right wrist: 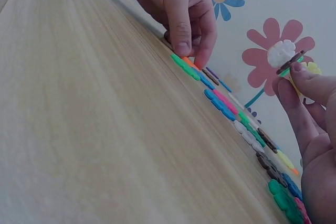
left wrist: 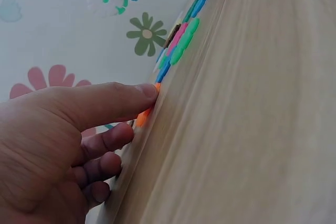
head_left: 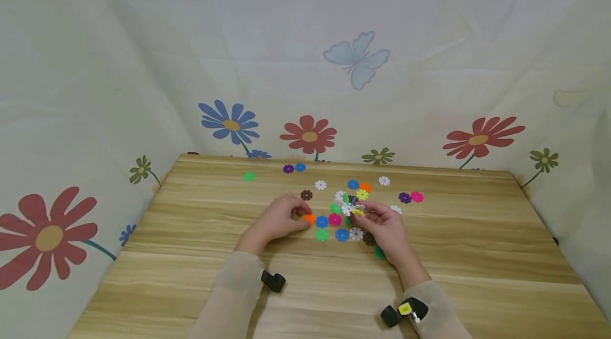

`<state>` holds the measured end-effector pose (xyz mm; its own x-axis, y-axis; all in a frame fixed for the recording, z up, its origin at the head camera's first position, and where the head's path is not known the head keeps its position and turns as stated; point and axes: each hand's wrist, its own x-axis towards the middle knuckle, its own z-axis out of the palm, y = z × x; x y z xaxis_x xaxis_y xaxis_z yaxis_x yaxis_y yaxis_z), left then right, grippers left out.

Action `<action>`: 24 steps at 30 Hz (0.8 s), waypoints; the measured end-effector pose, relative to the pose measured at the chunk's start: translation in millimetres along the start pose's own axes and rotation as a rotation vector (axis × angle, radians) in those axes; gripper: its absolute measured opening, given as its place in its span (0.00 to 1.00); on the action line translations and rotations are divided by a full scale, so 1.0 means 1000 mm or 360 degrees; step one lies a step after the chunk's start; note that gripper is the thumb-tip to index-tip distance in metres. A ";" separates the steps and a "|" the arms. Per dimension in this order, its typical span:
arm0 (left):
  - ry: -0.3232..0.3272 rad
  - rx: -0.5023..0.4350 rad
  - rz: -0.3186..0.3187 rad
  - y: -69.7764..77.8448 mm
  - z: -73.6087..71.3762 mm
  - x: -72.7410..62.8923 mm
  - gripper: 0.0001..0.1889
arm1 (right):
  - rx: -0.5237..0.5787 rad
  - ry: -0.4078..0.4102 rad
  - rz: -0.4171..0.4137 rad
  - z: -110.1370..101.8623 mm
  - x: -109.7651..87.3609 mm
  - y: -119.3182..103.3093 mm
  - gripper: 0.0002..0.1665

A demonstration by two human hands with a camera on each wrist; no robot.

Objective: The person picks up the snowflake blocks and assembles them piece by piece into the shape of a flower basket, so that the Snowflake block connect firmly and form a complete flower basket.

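Note:
My left hand [head_left: 280, 218] is down at the table, with its thumb and index finger pinching an orange flower-shaped plastic disc [head_left: 310, 219] by its edge. That disc lies close against the tabletop in the left wrist view, its far side hidden by the thumb. Raised above the other discs, my right hand [head_left: 389, 228] holds a cluster of interlocked flower discs [head_left: 348, 210] between thumb and fingers. White, green, brown, blue and yellow pieces show in the cluster. Beside the orange disc lie a blue disc [head_left: 322, 222], a pink disc [head_left: 334, 219] and a light green disc [head_left: 322, 235].
More flower discs are scattered farther back, among them a purple disc [head_left: 288, 168], a white disc [head_left: 384, 181] and a magenta disc [head_left: 417, 197]. A dark green disc [head_left: 379, 252] lies under the right wrist. Behind the wooden table [head_left: 477, 254] hangs a flower-printed curtain [head_left: 267, 63].

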<state>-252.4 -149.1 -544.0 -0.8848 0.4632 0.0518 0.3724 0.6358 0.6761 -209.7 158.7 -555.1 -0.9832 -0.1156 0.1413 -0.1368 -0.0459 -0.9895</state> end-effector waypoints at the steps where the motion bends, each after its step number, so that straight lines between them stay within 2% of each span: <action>1: -0.0001 -0.0004 -0.0005 0.001 0.000 0.000 0.11 | -0.0005 -0.0001 0.0011 0.000 0.000 0.000 0.20; 7: 0.0025 -0.0058 -0.0023 0.007 0.000 -0.001 0.09 | -0.0012 -0.0007 0.0014 0.001 0.000 0.000 0.19; 11: 0.0128 -0.0150 0.0005 0.012 0.001 0.001 0.06 | -0.0007 -0.0010 0.0001 0.001 -0.001 0.001 0.19; 17: 0.0311 -0.0384 0.0018 0.027 0.005 0.003 0.06 | -0.0014 0.0008 -0.0005 0.001 -0.001 0.001 0.19; 24: 0.0388 -0.0549 0.0069 0.042 0.011 0.003 0.05 | -0.0036 0.0042 -0.0012 0.003 0.000 0.000 0.18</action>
<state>-236.0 -114.0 -523.2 -0.9262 0.2989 0.2299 0.3317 0.3557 0.8738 -209.0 155.8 -555.4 -0.9849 -0.0888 0.1485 -0.1469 -0.0242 -0.9888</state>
